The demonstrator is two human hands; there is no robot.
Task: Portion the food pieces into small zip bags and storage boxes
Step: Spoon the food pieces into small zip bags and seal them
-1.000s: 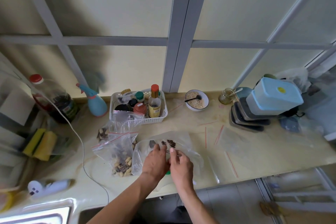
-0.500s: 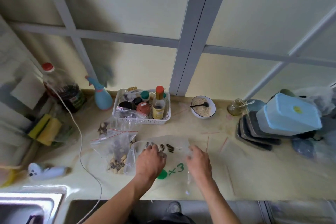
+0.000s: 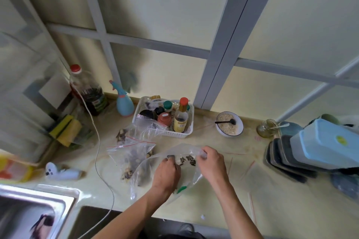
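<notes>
Clear zip bag [image 3: 185,150] with dark food pieces [image 3: 188,160] between 2 hands on yellowish countertop [image 3: 223,196]; left hand [image 3: 166,173] grips inside, right hand [image 3: 212,162] pinches rim. Window frame [image 3: 229,44] behind.

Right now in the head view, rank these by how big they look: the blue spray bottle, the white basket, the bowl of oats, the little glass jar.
1. white basket
2. blue spray bottle
3. bowl of oats, close to the bottle, so unsure
4. glass jar
</notes>
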